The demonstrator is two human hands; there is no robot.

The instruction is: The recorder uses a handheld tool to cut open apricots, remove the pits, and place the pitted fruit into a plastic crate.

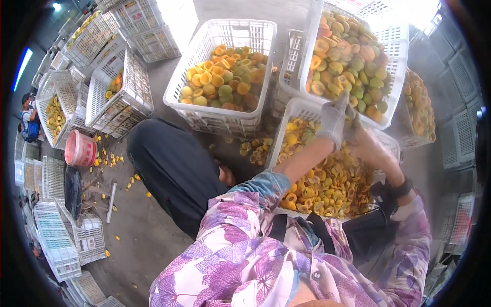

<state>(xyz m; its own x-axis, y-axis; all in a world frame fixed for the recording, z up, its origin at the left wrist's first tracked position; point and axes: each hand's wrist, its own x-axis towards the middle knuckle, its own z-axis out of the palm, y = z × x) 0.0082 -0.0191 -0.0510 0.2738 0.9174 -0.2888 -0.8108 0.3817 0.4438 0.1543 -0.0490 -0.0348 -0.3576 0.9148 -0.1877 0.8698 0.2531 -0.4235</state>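
Observation:
My left hand [331, 123], in a pale glove, meets my right hand [362, 137] above the near edge of a heaped white crate [313, 77]. That crate holds green and yellow fruit [348, 59] that looks like peaches, many of them halved. Both hands' fingers are bent inward together; whatever lies between them is too small and covered to make out. Beneath my wrists, close to my lap, another white crate [276, 140] is filled with orange-yellow fruit pieces [327, 187]. A dark band [401, 188] wraps my right wrist.
Left of my hands stands a white crate [179, 105] of halved yellow fruit [225, 77]. More crates [120, 97] are stacked at the far left. A pink bucket [81, 148] stands by fruit scraps on the floor [138, 245]. Another person [29, 117] is at the left edge.

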